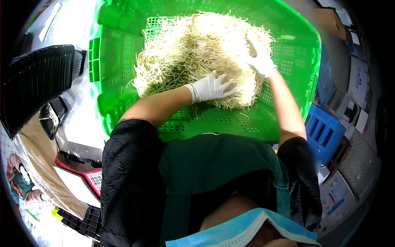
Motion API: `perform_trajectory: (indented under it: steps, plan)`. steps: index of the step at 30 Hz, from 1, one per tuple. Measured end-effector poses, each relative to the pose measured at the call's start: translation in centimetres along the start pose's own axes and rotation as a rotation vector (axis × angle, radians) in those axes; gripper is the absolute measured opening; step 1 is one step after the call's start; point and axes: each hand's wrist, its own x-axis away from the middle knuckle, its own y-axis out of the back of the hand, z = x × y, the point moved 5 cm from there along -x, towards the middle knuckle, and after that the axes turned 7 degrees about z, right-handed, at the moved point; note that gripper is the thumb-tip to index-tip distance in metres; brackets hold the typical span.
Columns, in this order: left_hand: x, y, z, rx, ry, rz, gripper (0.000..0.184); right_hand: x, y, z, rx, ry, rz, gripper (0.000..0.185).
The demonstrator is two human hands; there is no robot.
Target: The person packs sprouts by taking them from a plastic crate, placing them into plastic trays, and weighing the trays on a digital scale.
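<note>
Head view: we see one green basket (119, 61) holding one sprout heap (197, 45); our left hand (210, 87) lies on it, fingers loosely spread; our right hand (263, 64) touches it, but its grip we cannot tell.

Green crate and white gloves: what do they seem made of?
Green crate: probably moulded plastic, fairly glossy, judging by its even colour, bright highlights and perforated walls. Left glove: thin, smooth-looking, perhaps latex or nitrile, since it clings and wrinkles. Right glove: looks similar, but glare hides its finish.
</note>
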Motion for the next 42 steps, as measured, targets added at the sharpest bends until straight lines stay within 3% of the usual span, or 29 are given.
perform_trajectory:
  steps: [1,3,4,6,7,8,10,11,12,13,15,16,18,19,22,23,24,26,27,28,30,32,34,37,38,41,42]
  plan:
    - [0.1,-0.3,0.2,0.002,0.000,0.005,0.060,0.3,-1.6,0.4,-0.005,-0.001,0.001,0.073]
    - [0.6,0.4,0.8,-0.040,0.036,-0.240,0.067,1.9,-4.7,1.1,0.144,-0.050,-0.032,0.062]
    - [0.6,-0.1,1.0,-0.051,0.107,-0.185,0.072,3.0,-6.6,0.1,0.140,-0.052,-0.039,0.062]
    - [-0.1,-0.4,2.5,0.054,0.201,-0.081,0.071,5.0,-11.4,-0.9,0.528,0.226,0.189,0.059]
    - [-0.5,-0.8,2.9,0.086,0.157,-0.029,0.070,4.2,-10.0,-1.0,0.529,0.218,0.185,0.059]
    - [-1.0,-1.5,3.7,0.121,0.168,0.077,0.076,2.5,-8.5,-2.4,0.288,0.045,0.396,0.058]
    - [-2.2,-2.8,5.6,0.367,0.360,0.411,0.084,1.4,-5.9,-3.2,0.034,-0.131,0.594,0.056]
    - [-3.5,-2.7,6.4,0.472,0.493,0.585,0.087,0.8,-3.7,-2.9,-0.172,-0.116,0.427,0.054]
    - [-4.6,-2.4,6.6,0.471,0.487,0.588,0.087,0.5,-2.0,-2.7,-0.376,-0.101,0.257,0.053]
    - [-5.0,-2.7,7.2,0.580,0.657,0.649,0.087,1.3,-1.9,-1.6,-0.378,-0.106,0.253,0.053]
    - [-5.3,-2.3,7.3,0.761,0.926,0.767,0.091,4.1,-2.3,0.6,-0.057,-0.081,0.163,0.057]
    - [-5.0,-2.5,6.6,0.767,0.926,0.766,0.091,5.5,-2.7,1.0,0.052,-0.075,0.135,0.058]
    - [-4.1,-2.1,5.6,0.607,0.804,0.601,0.104,7.7,-5.1,0.6,0.389,-0.012,0.053,0.084]
    - [-3.4,-1.5,4.9,0.360,0.678,0.517,0.111,8.1,-5.9,0.6,0.556,0.021,0.011,0.099]
    - [-2.1,-1.1,5.8,0.349,0.641,0.592,0.116,6.3,-5.9,-2.7,0.666,0.087,0.048,0.102]
    - [-1.8,-2.2,5.9,0.186,0.608,0.323,0.106,5.6,-6.4,-4.7,0.454,0.261,-0.007,0.092]
    - [-2.3,-2.3,6.6,0.185,0.611,0.324,0.106,5.0,-6.2,-5.4,0.399,0.314,-0.017,0.090]
    - [-3.4,-3.6,7.1,0.532,0.664,0.636,0.094,4.1,-5.0,-4.5,0.377,0.279,-0.027,0.086]
    - [-3.2,-3.3,7.0,0.467,0.663,0.466,0.086,3.9,-4.5,-3.8,0.380,0.250,-0.034,0.084]
    - [-3.2,-2.9,6.7,0.472,0.661,0.463,0.086,4.1,-4.4,-3.1,0.389,0.220,-0.040,0.082]
    - [-2.5,-2.6,6.1,0.645,0.750,0.571,0.097,5.5,-4.6,-1.6,0.439,0.145,-0.055,0.078]
    - [-1.2,-2.7,4.1,0.284,0.662,0.476,0.128,6.6,-5.7,-1.2,0.522,0.104,-0.070,0.074]
    - [-1.4,-3.3,4.1,0.222,0.657,0.571,0.127,6.0,-6.3,-1.9,0.590,0.115,-0.077,0.070]
    - [-2.4,-3.3,6.1,0.419,0.640,0.420,0.096,3.4,-5.4,-3.4,0.560,0.220,-0.060,0.064]
    - [-2.5,-3.1,6.7,0.469,0.645,0.454,0.062,2.9,-5.1,-3.7,0.543,0.244,-0.047,0.062]
    - [-2.7,-1.4,8.1,0.421,0.534,0.079,0.022,3.8,-3.5,-3.2,0.509,0.250,0.050,0.057]
    - [-2.7,0.0,8.5,0.420,0.534,0.072,0.022,4.7,-2.8,-2.9,0.498,0.241,0.102,0.055]
